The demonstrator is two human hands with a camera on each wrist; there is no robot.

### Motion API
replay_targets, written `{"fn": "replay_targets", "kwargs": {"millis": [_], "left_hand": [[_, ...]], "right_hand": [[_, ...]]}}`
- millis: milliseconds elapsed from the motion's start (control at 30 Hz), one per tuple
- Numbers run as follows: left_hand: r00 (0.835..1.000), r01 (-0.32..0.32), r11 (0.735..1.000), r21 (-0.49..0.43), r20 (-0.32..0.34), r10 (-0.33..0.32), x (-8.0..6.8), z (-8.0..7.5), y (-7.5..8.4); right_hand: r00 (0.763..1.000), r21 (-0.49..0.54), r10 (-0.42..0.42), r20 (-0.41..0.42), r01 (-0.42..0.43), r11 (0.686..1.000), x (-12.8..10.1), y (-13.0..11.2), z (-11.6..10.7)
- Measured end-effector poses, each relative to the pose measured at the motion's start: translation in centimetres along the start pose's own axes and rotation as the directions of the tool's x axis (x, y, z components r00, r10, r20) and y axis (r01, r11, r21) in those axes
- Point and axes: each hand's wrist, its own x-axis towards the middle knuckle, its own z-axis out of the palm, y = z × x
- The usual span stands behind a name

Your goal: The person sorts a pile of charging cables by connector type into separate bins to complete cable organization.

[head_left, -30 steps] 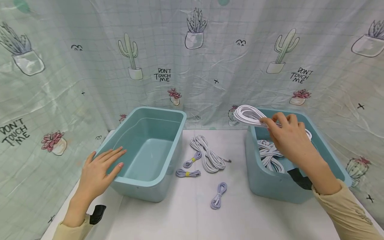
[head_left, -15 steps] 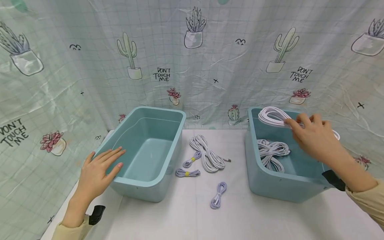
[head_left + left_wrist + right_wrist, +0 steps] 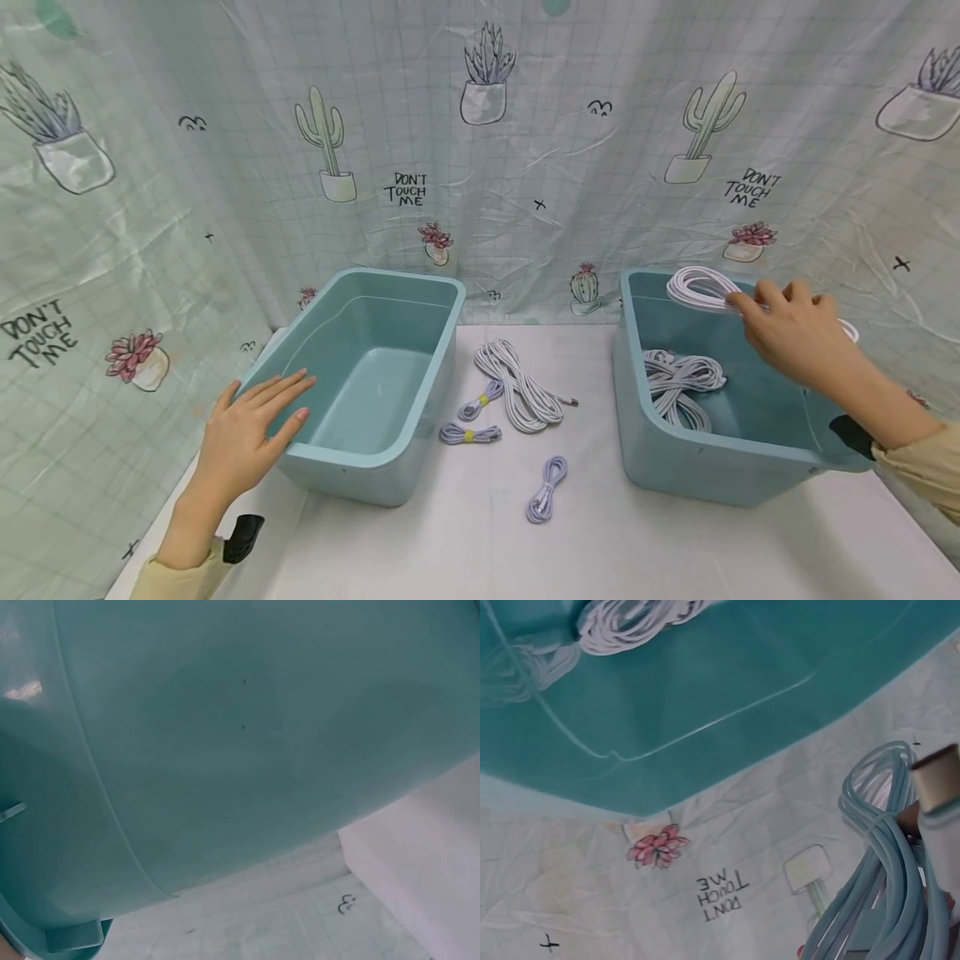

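Observation:
My right hand (image 3: pixel 795 337) grips a coil of white cable (image 3: pixel 699 289) and holds it above the right teal bin (image 3: pixel 705 471). Another white cable bundle (image 3: pixel 678 379) lies on that bin's floor. In the right wrist view the held cable (image 3: pixel 885 847) loops close to the camera, with the bin's inside (image 3: pixel 705 697) and the lying bundle (image 3: pixel 641 619) beyond it. My left hand (image 3: pixel 251 421) rests flat, fingers straight, on the near left rim of the left teal bin (image 3: pixel 375 467), which holds nothing. The left wrist view shows only that bin's outer wall (image 3: pixel 240 750).
Between the bins on the white table (image 3: pixel 480 550) lie a large white cable coil (image 3: pixel 517 385), two small lilac cables with yellow ties (image 3: pixel 480 400) (image 3: pixel 469 433), and a third lilac cable (image 3: pixel 546 489) nearer me. A cactus-print curtain (image 3: pixel 480 150) hangs behind and at both sides.
My right hand has carried the white coil rightward, from over the right bin's left rim to above its inside. The left hand has not moved.

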Motion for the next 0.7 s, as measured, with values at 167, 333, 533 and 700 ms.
{"fn": "replay_targets", "kwargs": {"millis": [167, 333, 533, 700], "left_hand": [[1.000, 0.001, 1.000, 0.006, -0.002, -0.001, 0.0, 0.0, 0.0], [1.000, 0.005, 1.000, -0.003, -0.005, -0.005, -0.1, 0.1, -0.1], [1.000, 0.012, 1.000, -0.005, -0.009, -0.012, -0.1, 0.2, -0.2], [1.000, 0.014, 1.000, -0.004, -0.009, -0.014, -0.1, 0.2, -0.2]], "right_hand": [[0.998, -0.009, 0.033, 0.059, -0.033, 0.999, 0.4, 0.6, 1.0], [0.988, -0.004, 0.054, 0.144, -0.054, 0.999, 0.9, 1.0, 1.8], [0.977, -0.036, 0.070, 0.199, -0.064, 0.997, 1.5, 1.2, 2.9], [0.986, -0.068, 0.038, 0.164, -0.027, 0.997, 1.7, 1.3, 3.4]]}}
